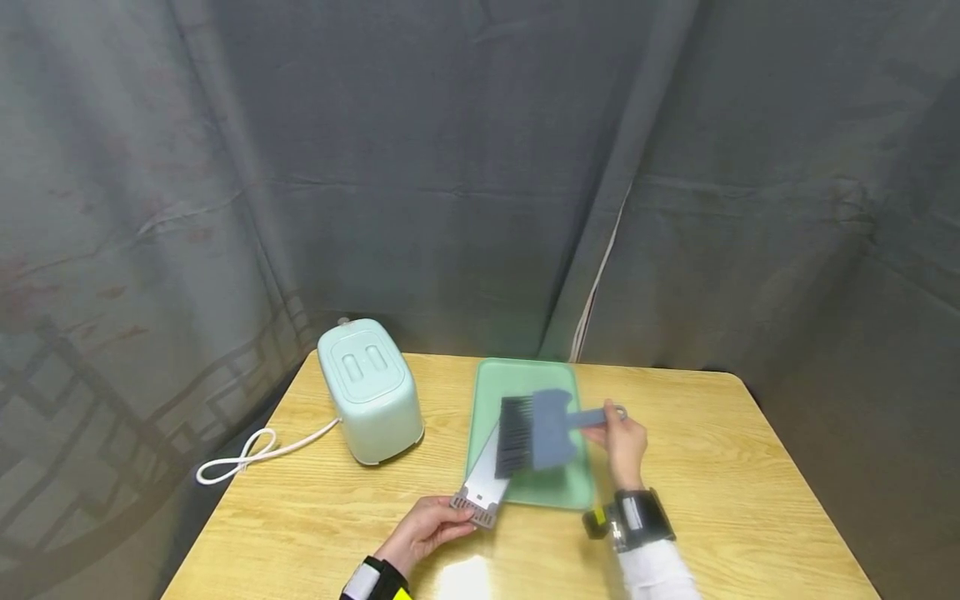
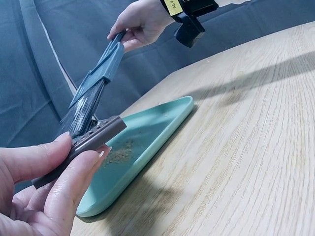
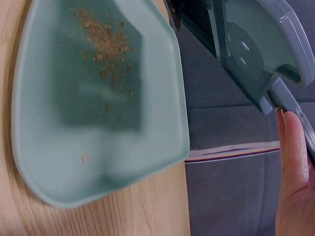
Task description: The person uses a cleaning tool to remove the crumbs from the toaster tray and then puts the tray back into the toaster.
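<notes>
My left hand pinches the brown slotted end of a flat metal crumb tray, thumb on top and fingers beneath. The crumb tray slants over a green tray lying on the table. My right hand grips the handle of a blue-grey brush with dark bristles. In the head view the bristles overlap the crumb tray's far part; in the left wrist view they are just behind its brown end. Brown crumbs lie scattered on the green tray in the right wrist view.
A pale mint toaster stands at the table's left, its slotted face up. Its white cord lies looped over the left edge. Grey curtains hang behind the wooden table.
</notes>
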The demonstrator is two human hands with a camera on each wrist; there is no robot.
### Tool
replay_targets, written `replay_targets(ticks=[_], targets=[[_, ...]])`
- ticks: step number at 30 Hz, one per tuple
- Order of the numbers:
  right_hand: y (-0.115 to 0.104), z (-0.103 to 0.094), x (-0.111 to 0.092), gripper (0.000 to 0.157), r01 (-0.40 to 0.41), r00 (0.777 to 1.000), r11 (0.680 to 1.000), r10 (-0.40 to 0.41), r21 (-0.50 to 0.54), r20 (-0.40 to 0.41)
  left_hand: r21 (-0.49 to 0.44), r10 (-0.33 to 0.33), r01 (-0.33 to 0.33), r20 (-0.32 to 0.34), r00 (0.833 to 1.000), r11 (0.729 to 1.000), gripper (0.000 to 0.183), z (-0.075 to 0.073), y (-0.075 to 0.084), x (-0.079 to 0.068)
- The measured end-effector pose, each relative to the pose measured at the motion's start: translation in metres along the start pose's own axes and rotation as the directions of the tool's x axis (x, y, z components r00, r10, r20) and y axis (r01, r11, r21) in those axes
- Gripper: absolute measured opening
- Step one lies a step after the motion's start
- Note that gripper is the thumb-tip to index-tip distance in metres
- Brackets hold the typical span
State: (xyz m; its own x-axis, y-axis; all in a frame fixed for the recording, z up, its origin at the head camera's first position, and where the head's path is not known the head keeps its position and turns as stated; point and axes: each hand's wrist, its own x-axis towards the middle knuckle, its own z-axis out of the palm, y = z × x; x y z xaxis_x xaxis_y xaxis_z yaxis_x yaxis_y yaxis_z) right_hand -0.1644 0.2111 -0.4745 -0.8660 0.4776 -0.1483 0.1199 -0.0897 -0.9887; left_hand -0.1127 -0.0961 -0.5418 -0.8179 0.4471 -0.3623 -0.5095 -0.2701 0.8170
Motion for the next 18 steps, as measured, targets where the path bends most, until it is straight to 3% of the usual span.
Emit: replay_targets(ticks=[18], targets=[[-0.0025,-0.0105,0.0016,0.042,0.032,0.999,0.999,-0.032,0.009,-0.030,-0.009,-0.009,0.009,-0.008,1.000,1.000,0.031,-0.0005,0.0016,0.0012]])
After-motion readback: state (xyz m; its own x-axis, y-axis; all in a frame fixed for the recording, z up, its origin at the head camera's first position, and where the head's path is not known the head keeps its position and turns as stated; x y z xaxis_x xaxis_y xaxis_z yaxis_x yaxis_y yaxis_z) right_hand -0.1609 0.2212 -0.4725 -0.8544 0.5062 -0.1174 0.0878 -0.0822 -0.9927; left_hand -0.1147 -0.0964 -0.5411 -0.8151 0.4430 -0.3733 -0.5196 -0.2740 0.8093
